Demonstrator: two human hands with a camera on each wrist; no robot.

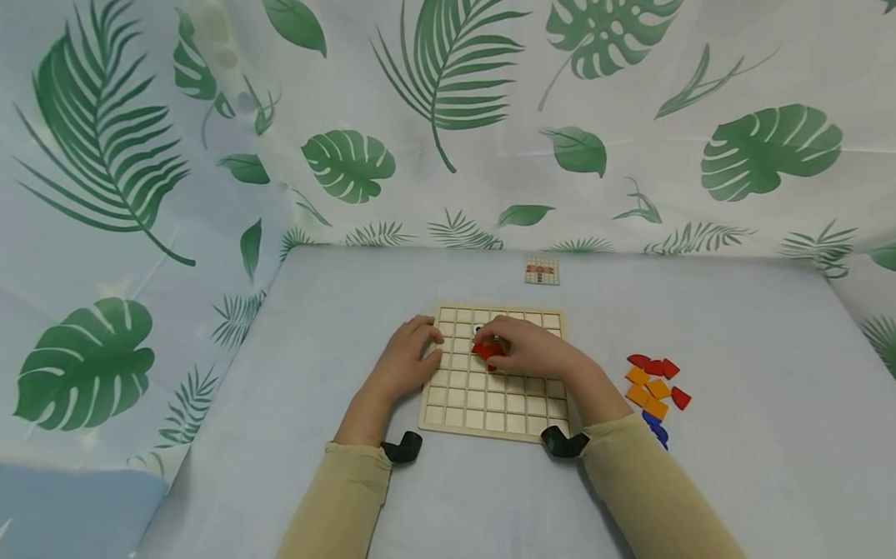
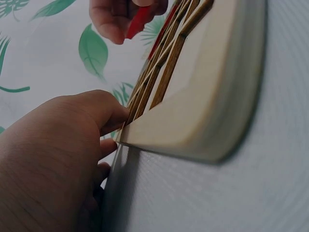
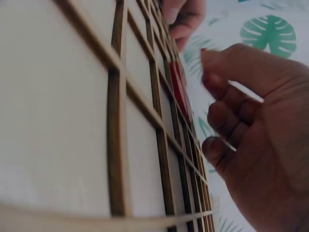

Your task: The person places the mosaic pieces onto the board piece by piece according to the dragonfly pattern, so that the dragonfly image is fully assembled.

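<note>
A square wooden grid board (image 1: 457, 417) lies on the table. At its left side my left hand (image 1: 406, 360) rests, with thumb and fingertips right at the rim; the thumb of this left hand (image 2: 58, 130) shows close up in the left wrist view. My right hand (image 1: 529, 347) is over the upper middle of the board and pinches a small flat red piece (image 2: 139, 21) between thumb and fingers. Below that hand, red piece (image 3: 178, 89) sits in the grid. A white tile with a black dot (image 1: 478, 329) lies just beyond, partly hidden by the fingers.
Right of the board lies a loose group of red pieces (image 1: 670, 368), orange pieces (image 1: 637, 394) and blue pieces (image 1: 655, 427). Behind the board is a small pattern card (image 1: 541, 270). A leaf-printed cloth (image 1: 451, 179) hangs along the table's back and left.
</note>
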